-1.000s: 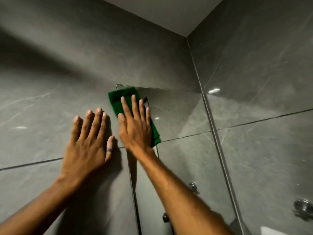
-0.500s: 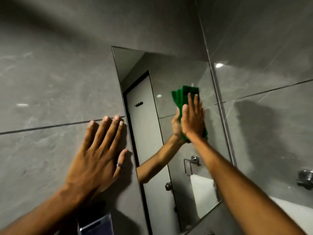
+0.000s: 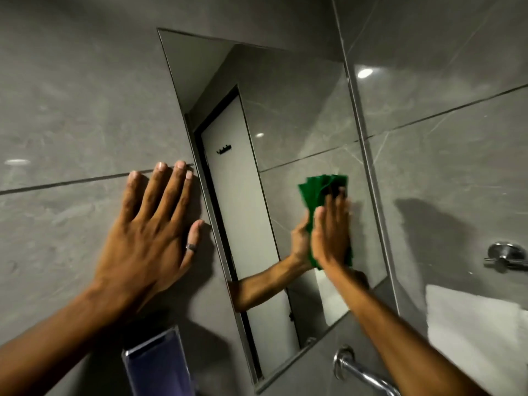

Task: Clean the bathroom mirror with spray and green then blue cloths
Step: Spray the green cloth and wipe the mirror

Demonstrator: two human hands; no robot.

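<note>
Two hands are working here. The left hand [image 3: 148, 232] is lying flat and open on the wall [image 3: 71, 110] just beside the mirror [image 3: 285, 110], fingers spread, holding nothing and bracing the person. The right hand [image 3: 331, 235] is pressing the green cloth [image 3: 320, 190] against the glass with an open palm, fingers blurred, near the mirror's right edge and about mid-height. The cloth is sitting folded between palm and glass, its top sticking out above the fingertips.

The step in hand looks like the green-cloth wipe, with the blue cloth not in view. To do it well, the palm should be keeping even pressure and the cloth staying folded flat, strokes overlapping and reaching right into the edges and lower corner, where streaks tend to gather. The tap [image 3: 360, 370] below is sitting close to the forearm's path, so low strokes want care.
</note>
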